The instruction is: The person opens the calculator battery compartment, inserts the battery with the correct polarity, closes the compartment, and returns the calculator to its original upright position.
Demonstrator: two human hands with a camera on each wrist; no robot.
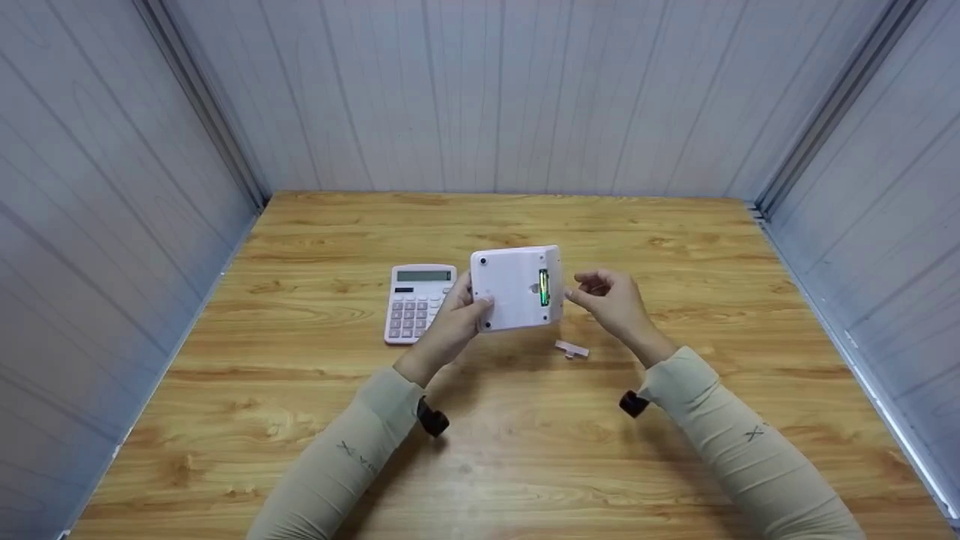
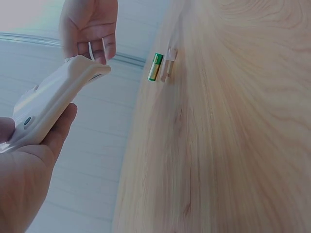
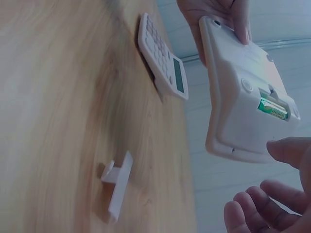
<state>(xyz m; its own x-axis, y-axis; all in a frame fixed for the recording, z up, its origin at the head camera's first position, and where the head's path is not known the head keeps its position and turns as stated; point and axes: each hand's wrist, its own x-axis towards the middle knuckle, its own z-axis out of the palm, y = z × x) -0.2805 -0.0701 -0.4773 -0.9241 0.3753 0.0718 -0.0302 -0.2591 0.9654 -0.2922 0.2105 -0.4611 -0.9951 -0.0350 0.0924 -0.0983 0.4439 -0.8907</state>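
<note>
My left hand [image 1: 450,322] grips a white calculator [image 1: 514,289] by one side, thumb on its back, holding it raised with the back facing me. In its uncovered compartment sits a green battery [image 3: 273,108]. My right hand [image 1: 611,304] is beside the compartment end of the calculator with loosely bent fingers and nothing held; whether its thumb touches the casing I cannot tell. A small battery cover [image 1: 572,349] lies on the table below the hands. Another green and gold battery [image 2: 155,67] lies near the cover in the left wrist view; I cannot make it out in the head view.
A second calculator [image 1: 409,315], keys up, lies on the wooden table [image 1: 480,465], partly behind my left hand. Pale panel walls [image 1: 465,97] enclose the table at the back and both sides. Dark wrist cameras [image 1: 433,418] hang under both forearms.
</note>
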